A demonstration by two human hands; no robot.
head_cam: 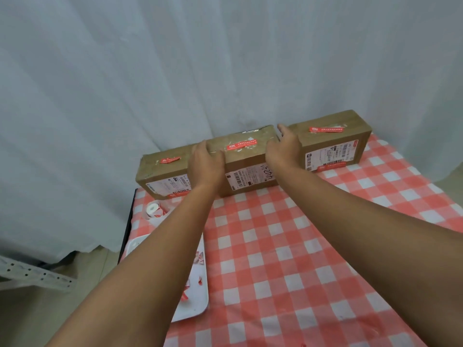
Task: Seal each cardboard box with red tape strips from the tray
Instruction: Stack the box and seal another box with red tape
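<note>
Nearest the camera, at lower left of the frame, a white tray [198,306] holds scattered red tape strips [186,295] on the red-checked tablecloth [288,259]. Across mid-frame, three brown cardboard boxes lie end to end, long axes running left to right: the left box [160,171], middle box [246,156] and right box [330,144], each with a red strip on top and a white barcode label, its print unreadable, on the front. The left hand [205,164] and right hand [284,149] clasp the middle box's two ends, fingers curled over its top.
</note>
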